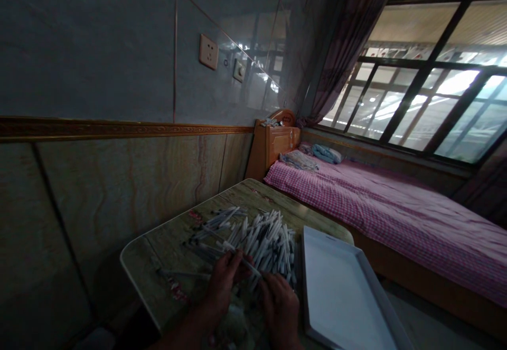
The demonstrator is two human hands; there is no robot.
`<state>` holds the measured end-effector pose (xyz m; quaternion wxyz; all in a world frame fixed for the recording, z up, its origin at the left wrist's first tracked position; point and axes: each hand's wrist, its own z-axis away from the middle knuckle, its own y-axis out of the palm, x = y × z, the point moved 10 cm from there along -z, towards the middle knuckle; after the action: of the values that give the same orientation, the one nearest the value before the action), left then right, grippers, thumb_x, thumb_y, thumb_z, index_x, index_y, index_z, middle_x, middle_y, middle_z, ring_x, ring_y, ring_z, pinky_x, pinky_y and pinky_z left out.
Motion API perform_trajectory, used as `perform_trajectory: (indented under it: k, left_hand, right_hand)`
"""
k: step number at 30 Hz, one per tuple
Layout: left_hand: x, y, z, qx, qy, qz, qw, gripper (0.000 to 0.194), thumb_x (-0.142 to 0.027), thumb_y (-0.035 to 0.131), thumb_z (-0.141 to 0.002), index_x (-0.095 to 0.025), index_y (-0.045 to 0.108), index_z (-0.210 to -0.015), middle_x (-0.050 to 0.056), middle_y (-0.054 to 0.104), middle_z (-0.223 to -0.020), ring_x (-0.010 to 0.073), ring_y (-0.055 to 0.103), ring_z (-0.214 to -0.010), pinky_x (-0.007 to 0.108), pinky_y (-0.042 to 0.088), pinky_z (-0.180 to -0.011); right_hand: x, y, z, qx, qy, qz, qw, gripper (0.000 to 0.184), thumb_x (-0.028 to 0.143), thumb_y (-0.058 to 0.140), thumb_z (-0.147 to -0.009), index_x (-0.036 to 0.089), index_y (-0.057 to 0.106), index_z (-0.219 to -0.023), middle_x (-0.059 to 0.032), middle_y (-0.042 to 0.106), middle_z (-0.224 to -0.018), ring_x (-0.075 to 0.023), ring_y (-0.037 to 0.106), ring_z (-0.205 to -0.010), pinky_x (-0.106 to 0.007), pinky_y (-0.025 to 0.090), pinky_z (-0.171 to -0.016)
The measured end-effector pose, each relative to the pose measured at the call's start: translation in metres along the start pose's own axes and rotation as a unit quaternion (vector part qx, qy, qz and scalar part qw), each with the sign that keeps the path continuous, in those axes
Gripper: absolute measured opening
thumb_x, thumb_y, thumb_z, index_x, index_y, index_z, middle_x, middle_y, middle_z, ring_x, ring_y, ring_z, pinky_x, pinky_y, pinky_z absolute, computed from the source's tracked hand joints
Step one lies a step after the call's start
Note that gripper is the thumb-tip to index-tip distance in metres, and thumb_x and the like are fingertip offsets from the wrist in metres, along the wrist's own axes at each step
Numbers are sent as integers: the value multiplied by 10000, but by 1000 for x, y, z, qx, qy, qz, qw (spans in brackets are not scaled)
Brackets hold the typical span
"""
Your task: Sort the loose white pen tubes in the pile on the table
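Observation:
A heap of several thin white pens or sticks (261,236) lies on a small patterned table (166,244). My left hand (224,281) reaches into the near edge of the heap, fingers curled round one stick. My right hand (281,308) rests beside it on the heap's near right side, fingers bent down among the sticks; what it grips is hidden. A shallow white tray (340,297) sits empty on the table just right of my right hand.
A tiled wall with sockets (208,51) runs along the left. A bed with a pink checked cover (388,213) stands behind the table, under a large window (428,102). Folded clothes (312,157) lie at the bed's head.

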<state>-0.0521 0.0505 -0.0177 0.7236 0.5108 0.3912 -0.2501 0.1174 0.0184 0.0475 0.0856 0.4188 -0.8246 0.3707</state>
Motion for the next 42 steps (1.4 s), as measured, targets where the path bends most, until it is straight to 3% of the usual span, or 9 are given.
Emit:
perform_trajectory:
  k: [3,9,16,22,28,34,38,42]
  left_hand:
    - [-2,-4,0,-13,0,2,1000,543,-596,860,-492,-147,683,-742,53,753,-713,190,707,-644,266,564,-578]
    - [-5,-2,1,-8,-2,6,1000,514,-574,865,-513,-149,685,-740,53,748,-708,187,709,-636,262,562,-580]
    - [-8,-4,1,-18,5,7,1000,520,-589,866,-497,-152,704,-729,36,743,-698,173,701,-631,259,574,-582]
    - [-7,-3,1,-15,8,8,1000,526,-594,866,-496,-152,697,-724,38,745,-697,180,707,-638,262,577,-579]
    - [-8,-5,1,-25,10,14,1000,548,-601,869,-472,-150,687,-723,47,746,-697,205,717,-640,290,581,-594]
    - [-8,-2,2,-10,12,2,1000,506,-583,851,-527,-151,690,-733,64,755,-743,207,717,-671,289,575,-611]
    - [-11,-2,4,-19,17,2,1000,500,-581,849,-522,-156,685,-729,60,754,-731,209,714,-653,302,576,-619]
    - [-10,-2,3,-22,13,6,1000,510,-581,854,-507,-154,684,-727,55,751,-721,208,713,-660,300,576,-611]
  right_hand:
    - [1,0,-2,3,7,-3,1000,288,395,475,-992,243,719,-1017,-38,715,-855,-152,687,-758,-212,495,-668]
    - [-4,-3,-4,-19,43,29,998,513,440,361,-1027,226,613,-635,-8,622,-629,-131,614,-571,-215,441,-555]
    - [-5,-2,-4,-1,45,-30,999,279,426,501,-973,253,719,-995,-41,728,-915,-171,696,-833,-236,525,-737]
    - [-11,-4,-2,-23,78,-10,997,434,473,420,-1004,231,675,-749,-28,677,-724,-148,653,-657,-221,480,-621]
    - [-6,-4,-5,-9,72,-50,996,268,419,502,-968,249,707,-941,-34,713,-879,-161,679,-796,-231,511,-706]
    - [-14,0,-3,-1,93,-21,995,421,482,433,-989,236,677,-751,-26,682,-740,-159,654,-688,-239,480,-642]
    - [-14,2,-3,11,93,-46,995,329,480,489,-966,238,700,-894,-36,709,-865,-168,671,-796,-245,502,-716]
    - [-19,1,0,-5,116,-24,993,416,498,401,-999,237,707,-894,-44,718,-871,-169,673,-776,-252,493,-701]
